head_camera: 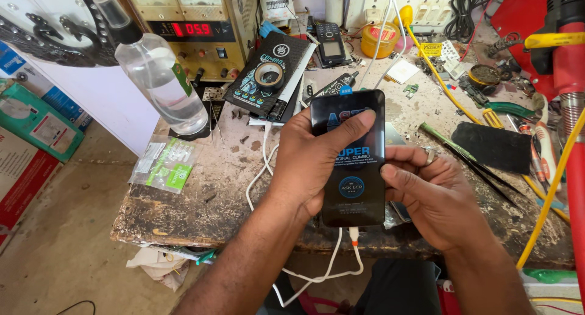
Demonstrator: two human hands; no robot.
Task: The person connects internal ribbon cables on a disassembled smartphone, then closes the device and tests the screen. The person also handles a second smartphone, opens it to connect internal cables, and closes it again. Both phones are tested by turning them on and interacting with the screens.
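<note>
Cluttered, scuffed repair desk. Item: black glossy phone screen panel, cabled below, above desk edge. Your left hand grips it; right hand pinches its edge. Step: inspection. Next calls for steady hold.

Bare forearms, ring on right hand

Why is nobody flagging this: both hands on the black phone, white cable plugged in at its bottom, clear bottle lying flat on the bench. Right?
Not quite. The bottle stands tilted, not flat. Both the left hand and right hand hold the phone, and the cable does enter its bottom. Head view.
</note>
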